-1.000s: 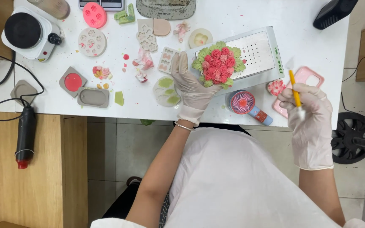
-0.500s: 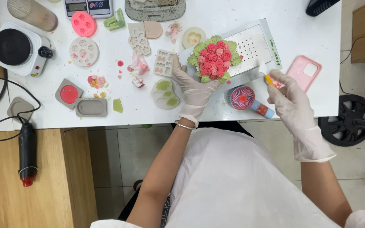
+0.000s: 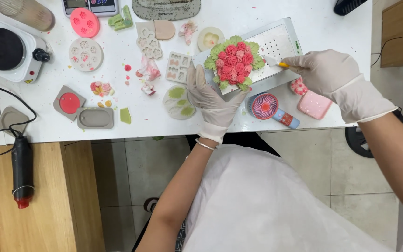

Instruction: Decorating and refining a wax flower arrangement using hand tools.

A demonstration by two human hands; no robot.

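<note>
A round cluster of pink roses with green leaves (image 3: 233,64) rests on a grey perforated tray (image 3: 278,43) on the white table (image 3: 131,116). My left hand (image 3: 211,100), in a white glove, lies flat against the near side of the cluster and the tray's edge. My right hand (image 3: 325,72), also gloved, holds a small tool with a yellow handle (image 3: 276,63), its pale tip touching the right side of the flower cluster.
A small pink fan (image 3: 267,107), a pink mould (image 3: 314,103) and loose pink flowers (image 3: 298,86) lie by my right hand. Several silicone moulds (image 3: 85,53), a clear leaf dish (image 3: 178,100), a hot plate (image 3: 8,51) and a heat gun (image 3: 22,172) lie to the left.
My right hand moved left from the table's right edge with the yellow tool and brought its tip to the flower cluster. My left hand stayed at the cluster.
</note>
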